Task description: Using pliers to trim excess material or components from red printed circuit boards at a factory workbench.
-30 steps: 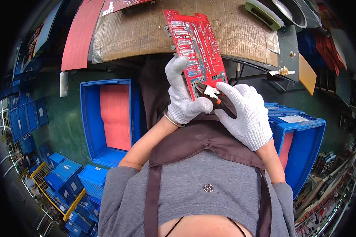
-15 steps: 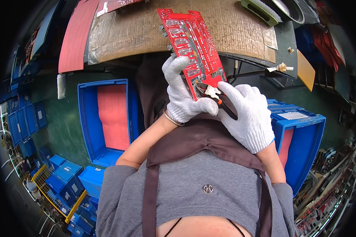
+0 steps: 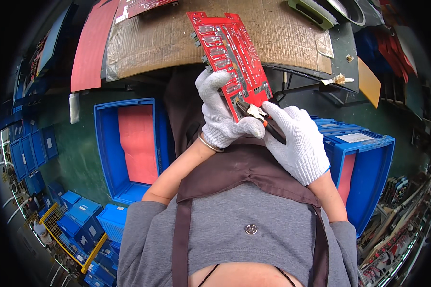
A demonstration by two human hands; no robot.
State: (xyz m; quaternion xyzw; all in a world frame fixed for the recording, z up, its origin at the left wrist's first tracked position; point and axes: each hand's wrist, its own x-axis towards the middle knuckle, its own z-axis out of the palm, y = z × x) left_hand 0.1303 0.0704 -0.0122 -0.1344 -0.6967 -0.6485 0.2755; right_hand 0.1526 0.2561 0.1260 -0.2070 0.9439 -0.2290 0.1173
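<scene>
A red circuit board (image 3: 246, 60), its soldered side toward me, is tilted up in front of my chest. My left hand (image 3: 218, 107), in a white knit glove, grips its lower left edge, with the thumb below the bottom corner. In my gloved right hand (image 3: 297, 138) is a pair of cutting pliers (image 3: 257, 113) with dark, orange-marked handles. The pliers' jaw tips meet the board near its lower left corner. A whitish wrapping covers the pliers' joint. Small dark parts stick out along the board's left edge.
Ahead lies a cardboard-covered worktable (image 3: 153, 43) with another red board (image 3: 141, 8) and a green-backed brush (image 3: 313, 13). Blue crates (image 3: 100, 143) with pink lining stand left and right of me. A pink sheet (image 3: 92, 48) hangs over the table's left end.
The board has shifted slightly left with my left hand. The pliers and right hand have moved slightly left too; both hands keep their holds.
</scene>
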